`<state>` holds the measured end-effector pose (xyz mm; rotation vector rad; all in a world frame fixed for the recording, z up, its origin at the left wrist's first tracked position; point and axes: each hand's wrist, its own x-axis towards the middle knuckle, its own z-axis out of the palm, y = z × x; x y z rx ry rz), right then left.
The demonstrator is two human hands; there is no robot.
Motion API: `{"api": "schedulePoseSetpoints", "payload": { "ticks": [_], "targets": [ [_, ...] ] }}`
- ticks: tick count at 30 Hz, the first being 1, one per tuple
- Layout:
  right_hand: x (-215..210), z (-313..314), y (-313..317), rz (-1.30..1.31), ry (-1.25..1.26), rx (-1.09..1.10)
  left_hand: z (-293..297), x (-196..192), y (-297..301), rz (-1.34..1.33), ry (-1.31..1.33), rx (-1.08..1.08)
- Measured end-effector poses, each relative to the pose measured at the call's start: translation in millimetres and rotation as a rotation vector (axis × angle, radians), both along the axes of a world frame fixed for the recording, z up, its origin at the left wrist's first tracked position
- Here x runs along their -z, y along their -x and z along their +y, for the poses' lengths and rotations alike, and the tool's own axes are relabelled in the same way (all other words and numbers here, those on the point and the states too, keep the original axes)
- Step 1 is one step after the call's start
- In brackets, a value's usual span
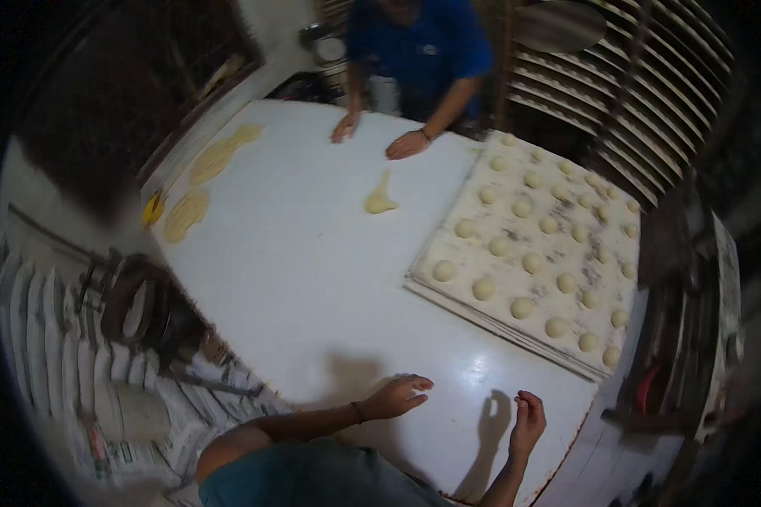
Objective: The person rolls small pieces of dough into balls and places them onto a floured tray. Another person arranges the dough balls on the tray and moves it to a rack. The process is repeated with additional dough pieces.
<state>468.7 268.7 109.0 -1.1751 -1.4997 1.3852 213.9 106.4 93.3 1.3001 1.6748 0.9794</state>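
My left hand [396, 397] hovers over the near edge of the white table [287, 253], palm turned inward. Its fingers are loosely bent and apart, with nothing in them. My right hand [528, 421] is raised at the table's near right corner, fingers loosely curled and somewhat apart, also holding nothing visible. Nearest to both hands is a floured board [448, 245] bearing several rows of round dough balls [522, 308]. Farther off, a stretched dough piece [380, 201] with a thin tail lies mid-table, in front of a co-worker's hands.
Across the table a person in a blue shirt [431, 51] has both hands on the surface. Flattened dough sheets [186, 214] lie by the left edge, near a yellow object [152, 208]. Stacked sacks [127, 410] stand at left. A rack of trays [651, 93] is behind the board.
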Motion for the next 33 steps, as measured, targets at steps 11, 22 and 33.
{"api": "schedulePoseSetpoints", "payload": {
  "ticks": [11, 22, 33],
  "targets": [
    [-18, -47, 222, -0.007, -0.099, -0.195, -217, 6, 345, -0.553, -0.088, -0.712],
    [-40, -192, 463, -0.238, 0.047, -0.565, -335, 59, 733, -0.847, -0.584, -1.967],
    [-34, -175, 487, -0.261, -0.025, -0.238, -402, 83, 878, -0.491, -0.149, -2.266]
  ]
}}
